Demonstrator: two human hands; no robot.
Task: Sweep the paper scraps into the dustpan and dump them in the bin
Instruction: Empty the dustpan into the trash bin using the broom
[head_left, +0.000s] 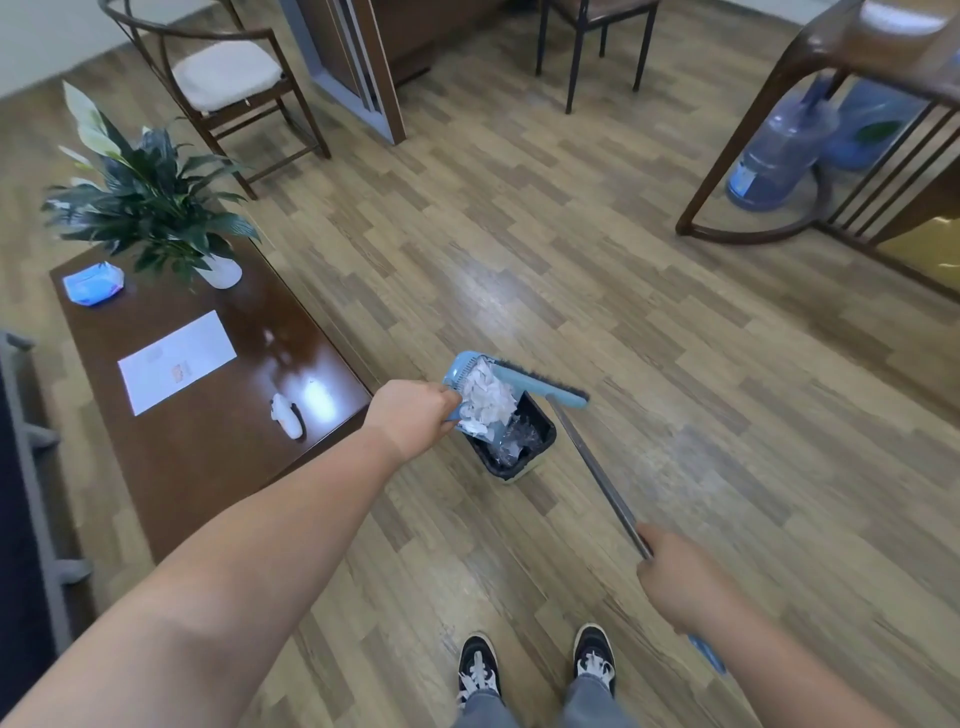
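My left hand (415, 413) grips a light blue dustpan (461, 370), tilted over a small black bin (530, 441) on the floor. White paper scraps (488, 397) fill the pan and spill toward the bin's opening, where a clear liner shows. My right hand (675, 577) holds the metal handle of a broom (592, 462). Its blue head with dark bristles (545, 382) rests against the far edge of the dustpan, above the bin.
A dark wooden coffee table (171, 441) stands left of the bin with a potted plant (150, 208), a paper sheet and a tissue pack. Chairs are at the back, and water jugs (779, 150) under a table at right. My feet (535, 670) stand on bare wood floor.
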